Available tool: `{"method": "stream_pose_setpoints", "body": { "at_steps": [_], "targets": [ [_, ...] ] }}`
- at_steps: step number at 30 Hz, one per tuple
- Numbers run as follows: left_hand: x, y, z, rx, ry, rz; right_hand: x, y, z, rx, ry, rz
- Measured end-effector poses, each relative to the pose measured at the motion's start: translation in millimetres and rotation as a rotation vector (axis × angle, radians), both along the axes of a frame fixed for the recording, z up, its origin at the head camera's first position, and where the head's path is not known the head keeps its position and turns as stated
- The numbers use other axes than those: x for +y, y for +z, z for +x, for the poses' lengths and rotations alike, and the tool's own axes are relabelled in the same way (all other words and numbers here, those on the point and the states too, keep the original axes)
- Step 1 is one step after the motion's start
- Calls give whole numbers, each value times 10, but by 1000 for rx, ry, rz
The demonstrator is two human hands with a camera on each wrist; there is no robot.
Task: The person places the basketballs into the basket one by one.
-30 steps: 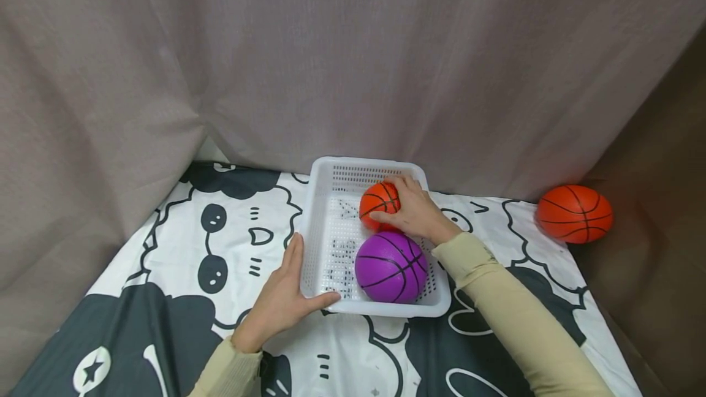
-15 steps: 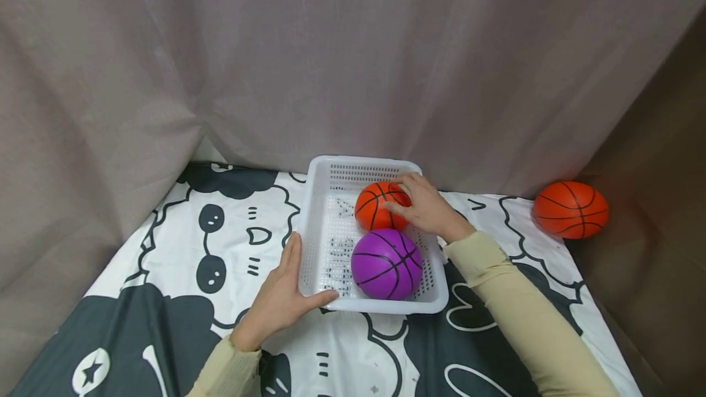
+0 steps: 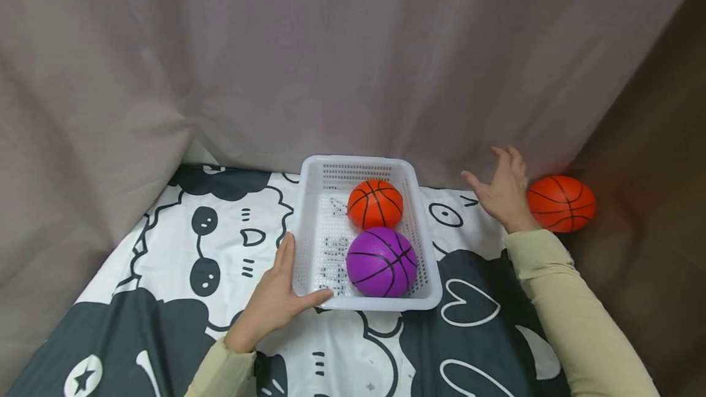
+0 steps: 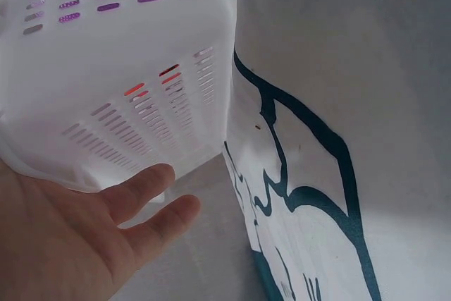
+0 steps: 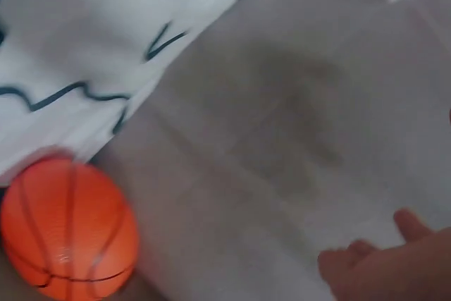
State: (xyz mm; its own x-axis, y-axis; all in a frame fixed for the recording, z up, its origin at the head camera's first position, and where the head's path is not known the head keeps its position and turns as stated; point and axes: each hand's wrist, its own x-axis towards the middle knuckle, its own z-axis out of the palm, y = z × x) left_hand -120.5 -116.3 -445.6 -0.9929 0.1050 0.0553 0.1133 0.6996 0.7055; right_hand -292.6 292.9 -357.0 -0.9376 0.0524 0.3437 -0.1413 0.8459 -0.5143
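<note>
A white perforated plastic basket [image 3: 309, 225] holds an orange toy basketball [image 3: 375, 204] and, nearer me, a purple toy basketball [image 3: 382, 262]. My left hand [image 3: 271, 302] rests against the basket's near left corner, fingers straight along its side and thumb at the front rim. In the left wrist view, that hand [image 4: 91, 237] lies beside the basket wall [image 4: 106, 47]. My right hand [image 3: 504, 195] is in the air right of the basket, fingers spread and holding nothing. Just to its right, a second orange basketball [image 3: 561, 204] sits at the cloth's far right edge; the right wrist view shows this ball [image 5: 70, 230] too.
A black-and-white cartoon-print cloth [image 3: 325, 354] covers the surface under the basket. Behind it hangs a grey-brown curtain [image 3: 353, 60], which folds round on the left. A darker brown drape [image 3: 656, 250] borders the right side.
My right hand has let go of the orange basketball inside the basket and moved right, close to the second orange ball. My left hand stays at the basket's corner.
</note>
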Motion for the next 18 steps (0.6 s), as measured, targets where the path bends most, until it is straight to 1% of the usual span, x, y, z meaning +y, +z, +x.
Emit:
{"method": "stream_pose_setpoints", "body": {
  "at_steps": [4,8,11,13,15,18],
  "targets": [
    [-18,-4,1,13,-3,0,214,-12,11,6,-131,4],
    [-24,6,3,21,5,11,405,-24,-1,-2,-216,12],
    [-17,3,-1,16,4,17,551,-41,11,-28,-268,30],
    [-11,-3,-2,11,-2,13,634,-59,32,-65,-300,37],
    [-7,-7,-3,6,-8,7,707,-75,54,-103,-322,45],
    [-8,-5,-7,16,-16,-2,792,-88,63,-133,-343,41]
  ]
}}
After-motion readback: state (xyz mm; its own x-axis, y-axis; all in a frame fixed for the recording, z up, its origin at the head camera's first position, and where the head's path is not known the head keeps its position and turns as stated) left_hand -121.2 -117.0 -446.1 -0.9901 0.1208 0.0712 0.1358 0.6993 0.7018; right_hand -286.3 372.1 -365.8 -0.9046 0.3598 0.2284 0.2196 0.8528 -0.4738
